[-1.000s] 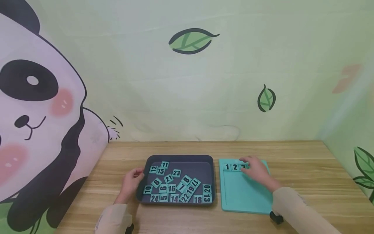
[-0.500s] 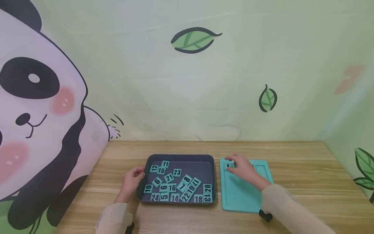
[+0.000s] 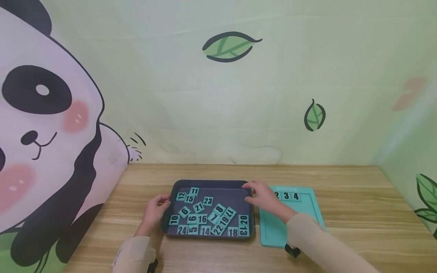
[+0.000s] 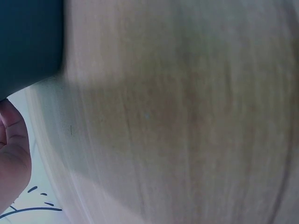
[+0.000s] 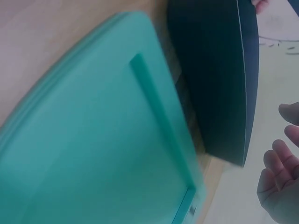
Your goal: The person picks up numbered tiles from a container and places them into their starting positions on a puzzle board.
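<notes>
A dark shallow tray (image 3: 228, 195) holds several loose teal number tiles (image 3: 203, 218), some turned sideways. At its left rim my left hand (image 3: 154, 210) grips the edge with fingers and thumb; the left wrist view shows part of this hand (image 4: 13, 154) by the tray's corner (image 4: 28, 42). My right hand (image 3: 266, 198) hovers over the tray's right rim, thumb and fingers apart, nothing between them. Beneath the right forearm lies a teal board (image 3: 273, 231). Tiles 2, 3 and 4 (image 3: 286, 195) show in its top row; the hand hides the spot left of them.
Both the tray and the board lie on a wooden table (image 3: 355, 212), side by side with a narrow gap. Behind the table hangs a pale green backdrop (image 3: 177, 94) with a panda and leaves.
My right hand has moved left from the board's top row to the tray's right rim, uncovering tiles 3 and 4. The left hand stays at the tray.
</notes>
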The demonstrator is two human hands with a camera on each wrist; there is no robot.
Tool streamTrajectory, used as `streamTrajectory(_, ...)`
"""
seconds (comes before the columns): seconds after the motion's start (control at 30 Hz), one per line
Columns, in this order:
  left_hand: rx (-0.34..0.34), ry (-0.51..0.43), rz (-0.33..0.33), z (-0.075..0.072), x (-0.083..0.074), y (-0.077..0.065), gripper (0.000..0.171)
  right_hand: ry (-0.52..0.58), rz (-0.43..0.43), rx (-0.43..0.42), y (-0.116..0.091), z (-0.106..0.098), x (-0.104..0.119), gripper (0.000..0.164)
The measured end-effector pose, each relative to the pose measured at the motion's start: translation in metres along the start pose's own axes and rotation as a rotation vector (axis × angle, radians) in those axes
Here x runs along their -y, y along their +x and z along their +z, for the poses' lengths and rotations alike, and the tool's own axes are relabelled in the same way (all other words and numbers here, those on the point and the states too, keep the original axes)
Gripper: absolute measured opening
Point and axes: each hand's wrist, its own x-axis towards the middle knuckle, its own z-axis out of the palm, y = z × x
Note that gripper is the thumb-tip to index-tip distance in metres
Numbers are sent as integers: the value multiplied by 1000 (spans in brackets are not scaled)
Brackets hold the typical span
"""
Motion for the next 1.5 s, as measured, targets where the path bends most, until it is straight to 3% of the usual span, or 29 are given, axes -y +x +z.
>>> streamTrajectory(0.37,-14,-3,23,1,2,2,29,0,-120,83,5,20,21,34)
streamTrajectory(1.5,-7,-17,-18,1,3,2,30,-119,-227,181,16,91,63,30)
